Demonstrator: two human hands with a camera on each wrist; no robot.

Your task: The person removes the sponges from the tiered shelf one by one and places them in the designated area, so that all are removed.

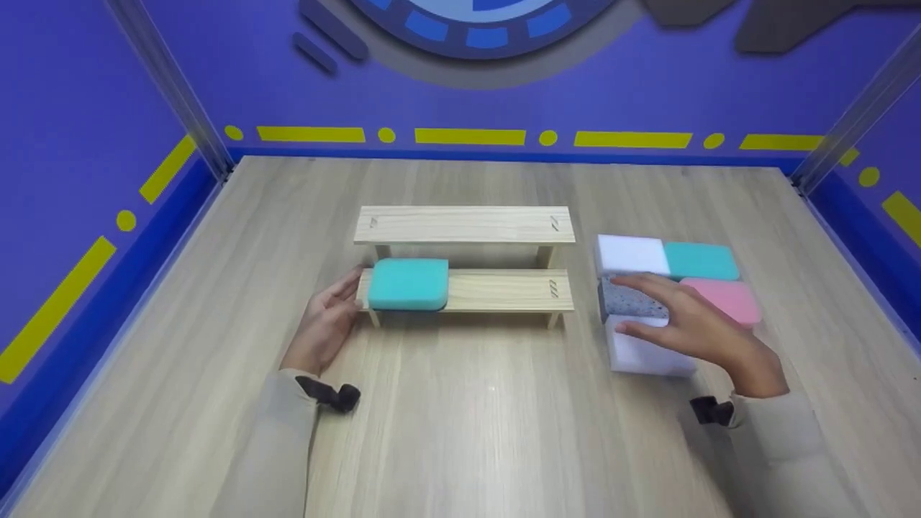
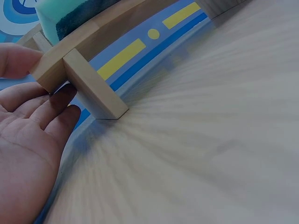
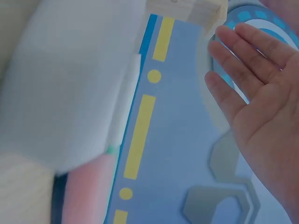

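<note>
A teal sponge [image 1: 409, 283] with a dark underside lies on the left part of the lower board of a small two-tier wooden stand [image 1: 504, 289]. At that board's left end is my left hand [image 1: 331, 320]; in the left wrist view the thumb is against the board's end and the fingers [image 2: 60, 100] bend beneath it. My right hand [image 1: 694, 324] hovers with spread fingers above a group of sponges: a speckled grey one [image 1: 626, 298], white ones [image 1: 632, 255] [image 1: 647, 352], a pink one [image 1: 723, 301] and another teal one [image 1: 701, 260]. It holds nothing.
The stand's higher board [image 1: 464, 224] is behind the lower one. A light wood table [image 1: 446, 417] carries everything. Blue panels [image 1: 460, 108] with yellow marks close off the back and sides, with metal posts [image 1: 169, 86] at the corners.
</note>
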